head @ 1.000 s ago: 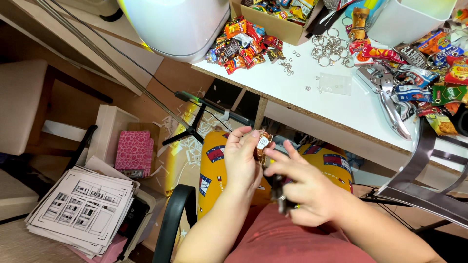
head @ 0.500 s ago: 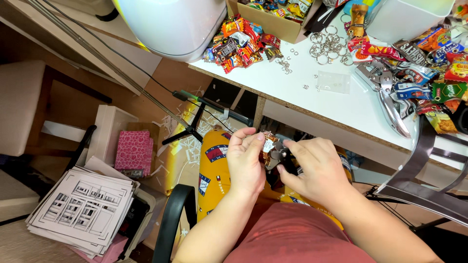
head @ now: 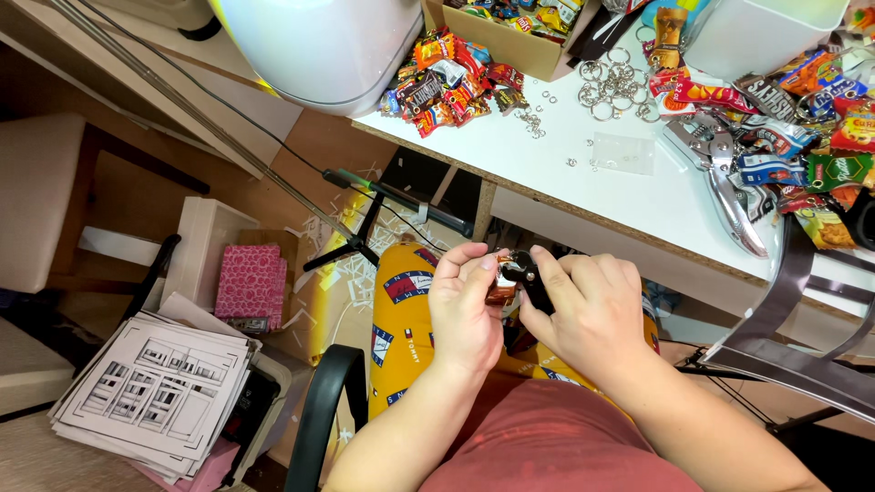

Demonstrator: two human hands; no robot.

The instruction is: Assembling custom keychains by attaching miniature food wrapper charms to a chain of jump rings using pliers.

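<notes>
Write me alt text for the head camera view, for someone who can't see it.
Seen from above, a seated person's left hand and right hand together grip a small dark tool and a small shiny piece over their lap. Ahead, a white table holds snack packets and loose metal rings.

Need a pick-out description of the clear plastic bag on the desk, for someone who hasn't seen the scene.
Start at the white desk, then find the pile of metal rings near its back. The bag lies flat just in front of them, toward the desk's front edge. It is the only see-through, colourless item, unlike the bright snack packets to either side.
</notes>
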